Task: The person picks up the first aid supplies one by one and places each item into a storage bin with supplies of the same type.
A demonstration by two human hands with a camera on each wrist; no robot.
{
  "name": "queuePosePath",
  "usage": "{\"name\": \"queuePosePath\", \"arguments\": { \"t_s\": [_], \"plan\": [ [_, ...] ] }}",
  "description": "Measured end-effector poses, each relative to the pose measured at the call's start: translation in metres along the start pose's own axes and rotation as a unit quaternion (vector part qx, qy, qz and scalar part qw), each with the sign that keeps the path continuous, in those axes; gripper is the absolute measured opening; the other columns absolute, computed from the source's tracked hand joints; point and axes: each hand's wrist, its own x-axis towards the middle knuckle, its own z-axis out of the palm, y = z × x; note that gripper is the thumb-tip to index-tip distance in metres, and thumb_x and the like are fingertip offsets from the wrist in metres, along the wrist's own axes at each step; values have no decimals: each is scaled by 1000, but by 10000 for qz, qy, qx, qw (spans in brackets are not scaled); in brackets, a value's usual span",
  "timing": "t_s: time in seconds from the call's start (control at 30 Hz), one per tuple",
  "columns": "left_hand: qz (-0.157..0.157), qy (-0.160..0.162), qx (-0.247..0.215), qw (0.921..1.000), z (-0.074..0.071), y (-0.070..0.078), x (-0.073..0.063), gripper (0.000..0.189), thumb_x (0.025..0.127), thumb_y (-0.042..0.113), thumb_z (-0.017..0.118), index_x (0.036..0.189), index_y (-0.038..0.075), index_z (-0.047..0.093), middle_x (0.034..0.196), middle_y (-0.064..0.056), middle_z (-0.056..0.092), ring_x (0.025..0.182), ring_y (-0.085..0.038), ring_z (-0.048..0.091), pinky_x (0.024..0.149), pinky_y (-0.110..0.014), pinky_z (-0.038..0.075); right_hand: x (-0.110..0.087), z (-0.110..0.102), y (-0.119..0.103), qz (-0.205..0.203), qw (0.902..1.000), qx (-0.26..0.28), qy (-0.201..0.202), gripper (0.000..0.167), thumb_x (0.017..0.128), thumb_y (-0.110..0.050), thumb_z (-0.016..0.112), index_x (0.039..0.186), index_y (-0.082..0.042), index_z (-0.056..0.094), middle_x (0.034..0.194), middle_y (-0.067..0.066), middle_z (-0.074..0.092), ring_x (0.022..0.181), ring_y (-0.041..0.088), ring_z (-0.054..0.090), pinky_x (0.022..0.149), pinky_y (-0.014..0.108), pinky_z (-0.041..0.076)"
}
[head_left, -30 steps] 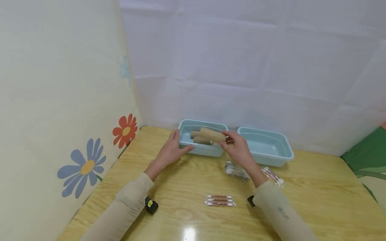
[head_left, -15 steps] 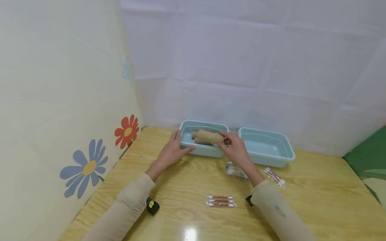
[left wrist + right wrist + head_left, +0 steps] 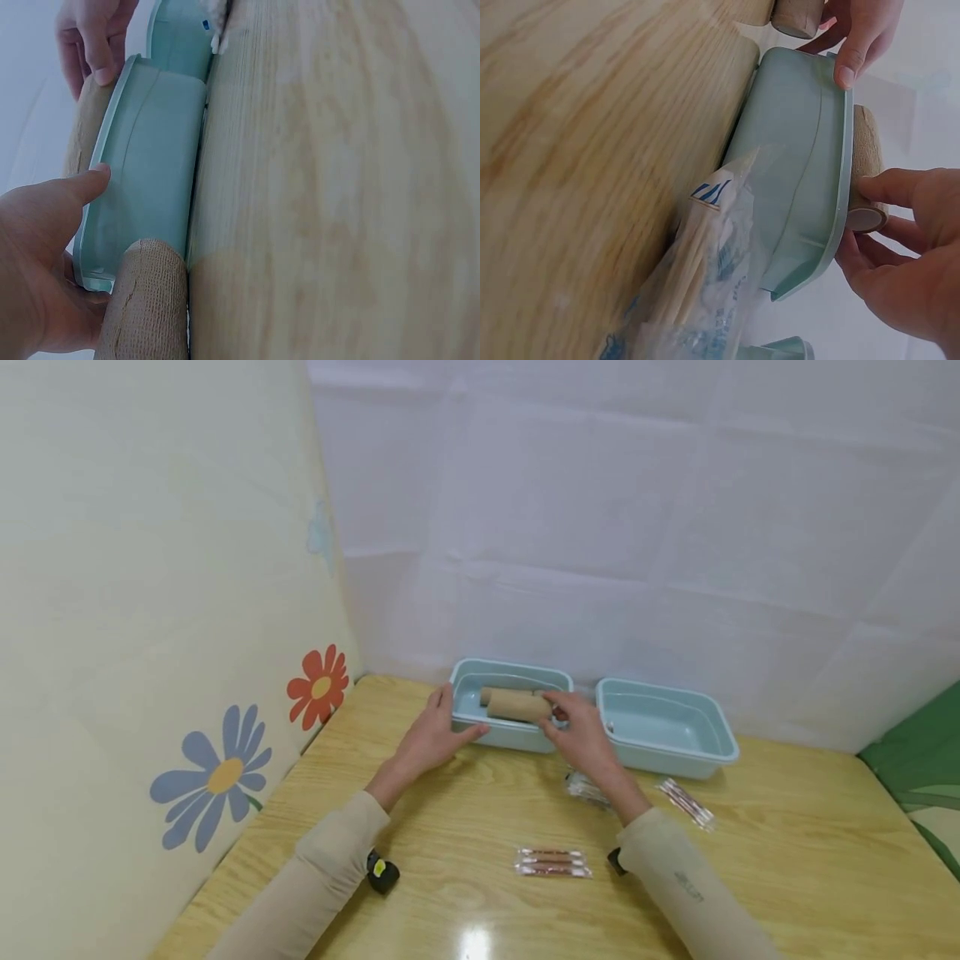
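A tan roll (image 3: 517, 705) lies between the hands, within the left blue bin (image 3: 517, 738); the right hand (image 3: 585, 735) pinches its right end, the left hand (image 3: 431, 735) grips the bin's rim. Its underside is hidden.

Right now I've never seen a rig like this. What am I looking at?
No machine here: just a person's two bare hands. The head camera looks forward and down; the two wrist cameras show each hand's work up close, tilted sideways. On the wooden table stand two pale-blue bins, with clear-wrapped swab packs and a larger clear bag in front. The left hand steadies the left bin by its end and rim; the right hand holds a beige roll at that bin.
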Motion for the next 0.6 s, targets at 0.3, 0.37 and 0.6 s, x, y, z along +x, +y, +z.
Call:
{"name": "queuePosePath", "arguments": {
  "t_s": [0.3, 0.37, 0.6],
  "plan": [
    [-8, -22, 50, 10000, 0, 1, 0, 109, 95, 56, 66, 161, -3, 1, 163, -28, 14, 143, -43, 31, 112, -53, 34, -1, 2, 1, 104, 9996, 47, -258, 44, 94, -1, 69, 137, 3, 61, 132, 21, 63, 105, 35, 67, 88, 44, 56],
    [2, -12, 43, 10000, 1, 1, 0, 109, 95, 56, 66, 161, -3, 2, 163, -28, 15, 143, -42, 32, 112, -53, 34, -2, 1, 2, 167, 9995, 65, -270, 43, 95, -2, 69, 137, 3, 61, 133, 21, 63, 105, 36, 67, 87, 45, 56],
    [6, 2, 65, 10000, 2, 2, 0, 109, 95, 55, 67, 161, -3, 2, 162, -28, 16, 142, -42, 34, 111, -52, 35, -4, -2, 1, 298, 9988, 19, -393, 39, 97, -9, 69, 135, 0, 64, 130, 18, 64, 105, 34, 67, 87, 44, 56]
  ]
}}
